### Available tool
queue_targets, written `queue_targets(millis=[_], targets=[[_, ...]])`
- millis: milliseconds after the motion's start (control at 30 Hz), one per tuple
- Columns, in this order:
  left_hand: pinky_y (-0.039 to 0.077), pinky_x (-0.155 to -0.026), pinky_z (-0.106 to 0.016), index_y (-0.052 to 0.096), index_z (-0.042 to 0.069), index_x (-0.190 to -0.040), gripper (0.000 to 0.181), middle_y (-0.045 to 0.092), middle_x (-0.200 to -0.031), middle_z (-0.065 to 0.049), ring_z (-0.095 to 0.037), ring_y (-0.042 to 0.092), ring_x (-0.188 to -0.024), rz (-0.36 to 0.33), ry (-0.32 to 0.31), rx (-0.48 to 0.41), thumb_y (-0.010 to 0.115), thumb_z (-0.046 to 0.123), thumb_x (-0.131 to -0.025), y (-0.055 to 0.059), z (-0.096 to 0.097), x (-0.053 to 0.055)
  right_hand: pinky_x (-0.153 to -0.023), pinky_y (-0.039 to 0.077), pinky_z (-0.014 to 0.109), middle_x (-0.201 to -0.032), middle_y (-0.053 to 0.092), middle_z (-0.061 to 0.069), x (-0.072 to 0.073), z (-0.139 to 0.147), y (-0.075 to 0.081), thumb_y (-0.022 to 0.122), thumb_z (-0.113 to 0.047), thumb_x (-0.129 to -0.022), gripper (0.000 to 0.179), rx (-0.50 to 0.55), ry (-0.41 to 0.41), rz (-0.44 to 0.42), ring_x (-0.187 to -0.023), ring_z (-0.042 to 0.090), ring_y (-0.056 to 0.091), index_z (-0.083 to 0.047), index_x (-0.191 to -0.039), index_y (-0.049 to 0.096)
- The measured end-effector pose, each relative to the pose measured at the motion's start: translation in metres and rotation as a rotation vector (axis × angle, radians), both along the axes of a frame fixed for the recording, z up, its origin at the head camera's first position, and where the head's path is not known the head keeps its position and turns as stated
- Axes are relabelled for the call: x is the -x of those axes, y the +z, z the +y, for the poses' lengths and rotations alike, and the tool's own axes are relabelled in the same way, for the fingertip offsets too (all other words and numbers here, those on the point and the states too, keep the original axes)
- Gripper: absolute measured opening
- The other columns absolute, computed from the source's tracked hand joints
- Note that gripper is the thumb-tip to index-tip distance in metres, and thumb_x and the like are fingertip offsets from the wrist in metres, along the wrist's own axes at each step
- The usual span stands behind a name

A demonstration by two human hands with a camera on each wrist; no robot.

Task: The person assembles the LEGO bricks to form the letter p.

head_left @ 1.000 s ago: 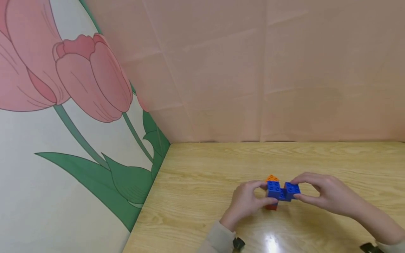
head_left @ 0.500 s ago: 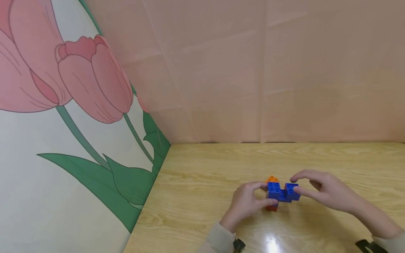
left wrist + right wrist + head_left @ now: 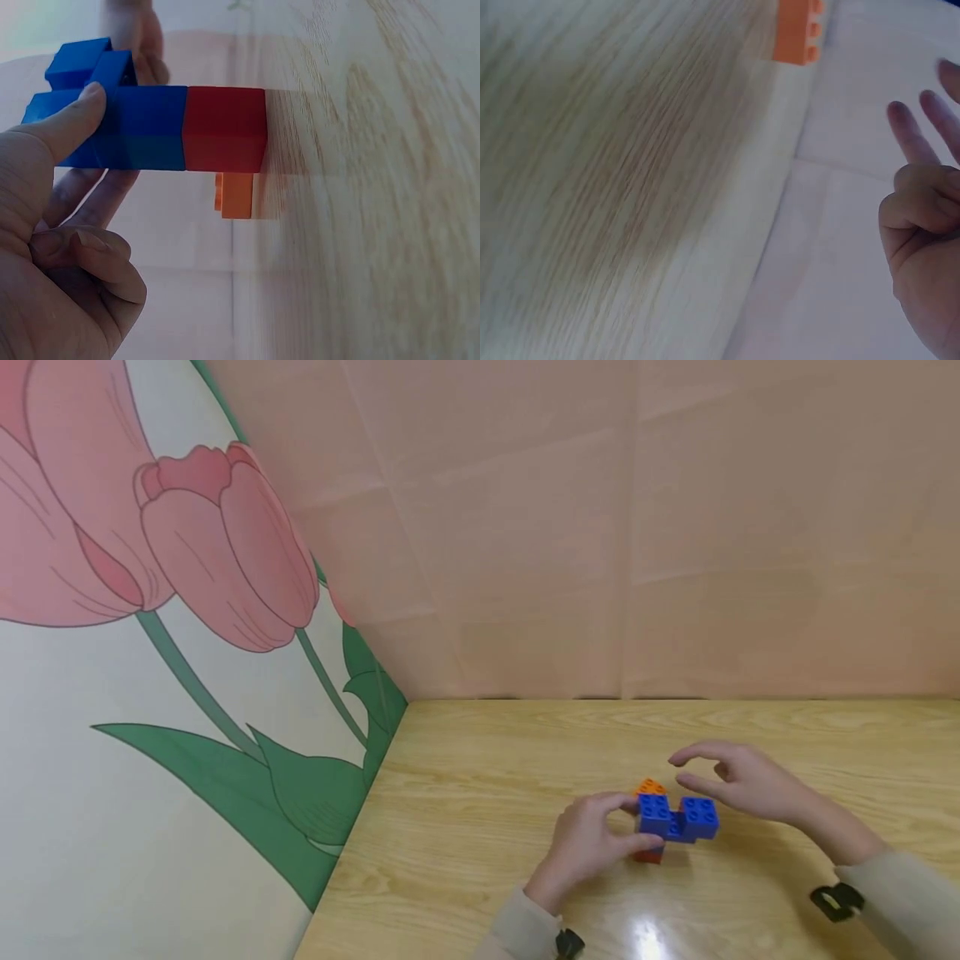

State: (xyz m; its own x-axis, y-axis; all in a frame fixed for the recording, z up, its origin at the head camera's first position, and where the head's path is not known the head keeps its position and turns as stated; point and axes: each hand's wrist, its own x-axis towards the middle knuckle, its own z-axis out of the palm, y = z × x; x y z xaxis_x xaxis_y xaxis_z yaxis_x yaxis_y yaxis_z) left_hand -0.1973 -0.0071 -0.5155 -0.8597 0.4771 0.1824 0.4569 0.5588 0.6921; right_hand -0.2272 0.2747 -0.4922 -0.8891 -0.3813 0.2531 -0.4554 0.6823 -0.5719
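Note:
On the wooden table stands a small toy-brick build. Its base is a red brick (image 3: 226, 129), with blue bricks (image 3: 654, 816) stacked above and a side arm that ends in another raised blue brick (image 3: 700, 817). Low at the back, an orange brick (image 3: 650, 787) pokes out. My left hand (image 3: 585, 839) pinches the blue stack between thumb and fingers from the left. Apart from the build, my right hand (image 3: 742, 782) hovers behind it to the right, fingers loosely bent and holding nothing. In the right wrist view only the orange brick (image 3: 795, 30) shows of the build.
The wood-grain table (image 3: 480, 777) reaches back to a creased pinkish cloth wall (image 3: 510, 543). A panel with printed tulips (image 3: 225, 543) borders it on the left. Dark wrist straps show at both cuffs.
My right hand has let go of the right-hand blue brick and moved up and back from it. The left hand keeps its hold, and the build stays practically in place.

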Motion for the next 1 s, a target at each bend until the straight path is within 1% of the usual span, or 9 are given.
queue_targets(millis=[67, 100, 167, 333, 400, 500, 767, 933, 1000], targets=[[0.051, -0.089, -0.024, 0.076, 0.031, -0.116, 0.039, 0.069, -0.11, 0.025, 0.0, 0.063, -0.112, 0.005, -0.001, -0.002, 0.079, 0.056, -0.087, 0.0, 0.0, 0.0, -0.083, 0.057, 0.049, -0.123, 0.071, -0.007, 0.008, -0.001, -0.006, 0.075, -0.039, -0.097, 0.028, -0.058, 0.028, 0.015, -0.115, 0.025, 0.066, -0.029, -0.123, 0.072], [0.051, -0.089, -0.024, 0.076, 0.031, -0.116, 0.039, 0.069, -0.11, 0.025, 0.0, 0.064, -0.111, 0.006, 0.0, -0.004, 0.079, 0.056, -0.087, 0.0, 0.0, 0.0, -0.083, 0.057, 0.052, -0.124, 0.071, -0.006, 0.011, -0.001, -0.008, 0.076, -0.039, -0.096, 0.03, -0.063, 0.044, 0.012, -0.116, 0.029, 0.065, -0.027, -0.124, 0.072], [0.051, -0.089, -0.024, 0.075, 0.031, -0.115, 0.038, 0.069, -0.11, 0.025, 0.001, 0.064, -0.111, 0.011, 0.001, -0.004, 0.079, 0.056, -0.087, 0.0, 0.001, 0.001, -0.081, 0.057, 0.052, -0.126, 0.071, -0.003, 0.016, -0.003, -0.011, 0.079, -0.038, -0.094, 0.035, -0.076, 0.085, 0.005, -0.114, 0.031, 0.066, -0.023, -0.125, 0.072], [0.051, -0.088, -0.023, 0.075, 0.031, -0.114, 0.037, 0.068, -0.11, 0.026, 0.002, 0.063, -0.11, 0.023, -0.002, -0.008, 0.08, 0.056, -0.087, -0.001, 0.001, 0.002, -0.085, 0.055, 0.055, -0.13, 0.069, 0.0, 0.027, -0.005, -0.021, 0.078, -0.044, -0.093, 0.043, -0.117, 0.172, -0.023, -0.114, 0.031, 0.065, -0.02, -0.129, 0.071], [0.05, -0.087, -0.022, 0.075, 0.031, -0.114, 0.037, 0.068, -0.11, 0.026, 0.002, 0.063, -0.11, 0.028, -0.004, -0.01, 0.08, 0.055, -0.087, -0.001, 0.001, 0.002, -0.089, 0.054, 0.061, -0.131, 0.069, 0.001, 0.031, -0.005, -0.024, 0.077, -0.043, -0.094, 0.045, -0.124, 0.205, -0.044, -0.119, 0.035, 0.064, -0.019, -0.131, 0.07], [0.05, -0.087, -0.022, 0.075, 0.031, -0.115, 0.038, 0.068, -0.11, 0.027, 0.002, 0.063, -0.109, 0.027, -0.007, -0.011, 0.08, 0.055, -0.087, -0.002, 0.002, 0.002, -0.09, 0.052, 0.064, -0.133, 0.068, 0.004, 0.034, -0.007, -0.026, 0.078, -0.033, -0.095, 0.044, -0.127, 0.241, -0.076, -0.122, 0.04, 0.062, -0.016, -0.134, 0.069], [0.05, -0.088, -0.024, 0.075, 0.031, -0.116, 0.038, 0.068, -0.109, 0.027, 0.001, 0.063, -0.11, 0.019, -0.012, -0.006, 0.079, 0.056, -0.088, -0.003, 0.001, 0.003, -0.097, 0.048, 0.064, -0.135, 0.068, 0.006, 0.038, -0.011, -0.031, 0.074, -0.013, -0.097, 0.04, -0.154, 0.287, -0.074, -0.124, 0.039, 0.062, -0.012, -0.137, 0.068], [0.05, -0.089, -0.024, 0.075, 0.032, -0.116, 0.038, 0.067, -0.109, 0.028, 0.002, 0.063, -0.11, 0.016, -0.007, -0.006, 0.078, 0.057, -0.087, -0.003, 0.002, 0.004, -0.096, 0.047, 0.067, -0.131, 0.07, 0.008, 0.039, -0.013, -0.031, 0.071, -0.014, -0.1, 0.032, -0.145, 0.301, -0.064, -0.121, 0.042, 0.063, -0.011, -0.132, 0.071], [0.05, -0.089, -0.024, 0.075, 0.032, -0.116, 0.038, 0.067, -0.109, 0.027, 0.002, 0.063, -0.11, 0.009, -0.006, -0.006, 0.078, 0.057, -0.088, -0.002, 0.003, 0.004, -0.095, 0.048, 0.066, -0.127, 0.072, 0.006, 0.04, -0.013, -0.032, 0.073, -0.015, -0.099, 0.03, -0.146, 0.296, -0.058, -0.119, 0.04, 0.065, -0.011, -0.129, 0.073]])
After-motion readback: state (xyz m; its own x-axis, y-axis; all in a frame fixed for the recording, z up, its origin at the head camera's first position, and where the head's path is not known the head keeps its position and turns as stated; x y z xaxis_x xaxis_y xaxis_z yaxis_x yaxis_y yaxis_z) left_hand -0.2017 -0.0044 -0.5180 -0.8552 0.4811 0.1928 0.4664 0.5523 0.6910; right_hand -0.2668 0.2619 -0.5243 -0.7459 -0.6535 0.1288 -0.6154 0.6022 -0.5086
